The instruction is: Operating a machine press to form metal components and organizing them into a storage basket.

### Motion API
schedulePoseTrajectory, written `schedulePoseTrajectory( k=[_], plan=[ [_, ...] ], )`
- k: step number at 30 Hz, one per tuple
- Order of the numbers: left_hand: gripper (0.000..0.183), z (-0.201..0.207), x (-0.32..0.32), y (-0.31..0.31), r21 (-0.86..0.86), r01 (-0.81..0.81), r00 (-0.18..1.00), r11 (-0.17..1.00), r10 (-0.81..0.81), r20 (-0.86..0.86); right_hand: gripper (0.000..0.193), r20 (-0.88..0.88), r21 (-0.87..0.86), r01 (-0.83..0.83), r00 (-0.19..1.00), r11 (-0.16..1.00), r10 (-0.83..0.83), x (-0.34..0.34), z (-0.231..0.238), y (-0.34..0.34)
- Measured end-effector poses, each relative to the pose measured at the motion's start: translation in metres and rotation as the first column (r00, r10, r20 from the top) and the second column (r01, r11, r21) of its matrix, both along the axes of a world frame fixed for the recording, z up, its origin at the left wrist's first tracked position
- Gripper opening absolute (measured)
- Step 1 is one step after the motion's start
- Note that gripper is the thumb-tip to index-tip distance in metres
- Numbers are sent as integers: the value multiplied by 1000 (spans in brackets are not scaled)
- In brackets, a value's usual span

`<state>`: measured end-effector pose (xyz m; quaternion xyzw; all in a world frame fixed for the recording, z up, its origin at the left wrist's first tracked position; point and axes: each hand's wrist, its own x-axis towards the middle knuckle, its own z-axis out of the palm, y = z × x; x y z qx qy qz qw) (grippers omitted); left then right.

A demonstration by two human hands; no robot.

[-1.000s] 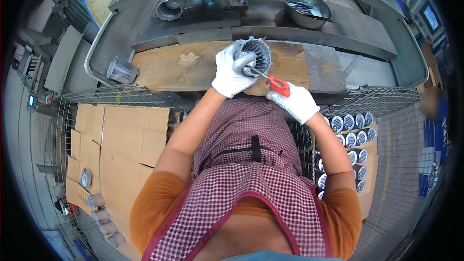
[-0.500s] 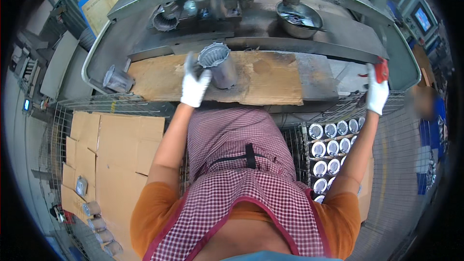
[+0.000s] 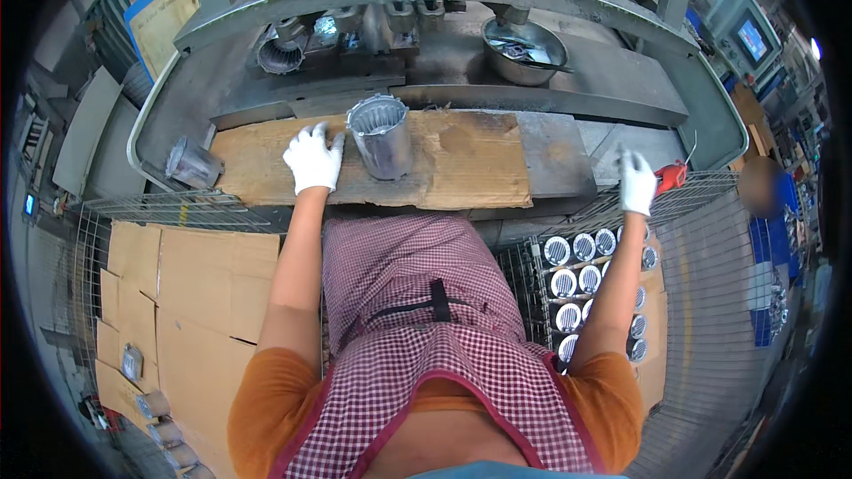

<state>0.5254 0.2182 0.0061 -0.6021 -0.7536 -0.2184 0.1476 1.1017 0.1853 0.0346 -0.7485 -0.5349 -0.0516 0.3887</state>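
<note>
A grey cylindrical metal housing [image 3: 382, 144] with a finned rim stands upright on the cardboard-covered bench [image 3: 461, 160]. Left of it, apart from it, my gloved left hand [image 3: 313, 160] rests on the cardboard with its fingers spread. My gloved right hand [image 3: 636, 182] is over the bench's right front edge, its fingers slightly blurred but stretched out, with nothing seen between them. Right beside that hand is a red hand tool [image 3: 672, 177] with a thin tip; whether they touch is unclear. A second grey housing [image 3: 193, 162] lies tilted at the bench's left end.
Behind the bench, a metal bowl [image 3: 525, 51] holds small parts, and another finned housing [image 3: 280, 55] sits on the machine bed. Wire baskets stand either side of me: cardboard [image 3: 204, 319] at left, rows of round metal parts [image 3: 564, 283] at right. A control screen [image 3: 753, 39] is far right.
My left hand has gone from beside the housing down onto the cardboard at left. My right hand has lowered and come off the red tool, which sits lower. The view has shifted slightly.
</note>
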Motion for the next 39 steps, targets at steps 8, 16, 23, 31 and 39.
schedulePoseTrajectory(
  k=[8,16,23,31,39],
  plan=[
    [35,-2,0,-6,-111,39,999,993,-40,-15,44,-23,-88,171,985,981,-174,-32,7,11],
    [31,1,2,-5,-86,25,998,996,-30,-51,61,175,36,-54,983,998,47,-122,92,78],
    [31,-2,-3,-2,-30,23,999,999,-22,33,51,94,-145,-283,950,948,297,-142,103,141],
    [31,1,0,-4,-51,19,999,998,-18,27,30,5,325,-461,874,826,486,-210,125,122],
    [30,-3,-5,-2,-44,39,995,998,-35,98,38,32,390,-664,702,638,712,-336,162,159]
  ],
)
